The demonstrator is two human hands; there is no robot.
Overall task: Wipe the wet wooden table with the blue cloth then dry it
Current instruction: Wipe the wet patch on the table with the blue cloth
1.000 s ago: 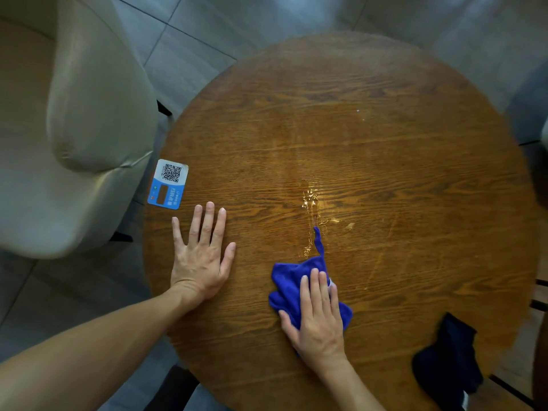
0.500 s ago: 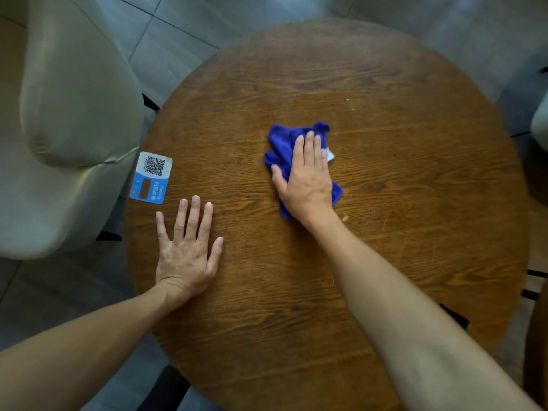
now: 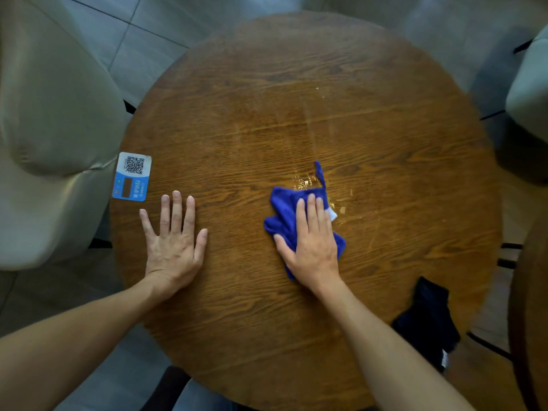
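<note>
The round wooden table [image 3: 296,99] fills the view. A crumpled blue cloth [image 3: 284,212] lies near its middle, pressed flat under my right hand [image 3: 312,241], fingers together on top of it. Small shiny water drops [image 3: 305,179] sit just beyond the cloth, and a faint damp streak runs further back. My left hand [image 3: 173,235] rests flat on the wood to the left, fingers spread, holding nothing.
A blue and white QR-code card [image 3: 132,180] lies at the table's left edge. A dark navy cloth [image 3: 427,321] sits at the near right edge. Beige chairs stand to the left [image 3: 53,137] and the far right [image 3: 530,96]; another wooden surface [image 3: 530,321] borders the right.
My right hand pushed the blue cloth away across the table, then pulled it back toward me to the middle. The left hand stayed flat in place.
</note>
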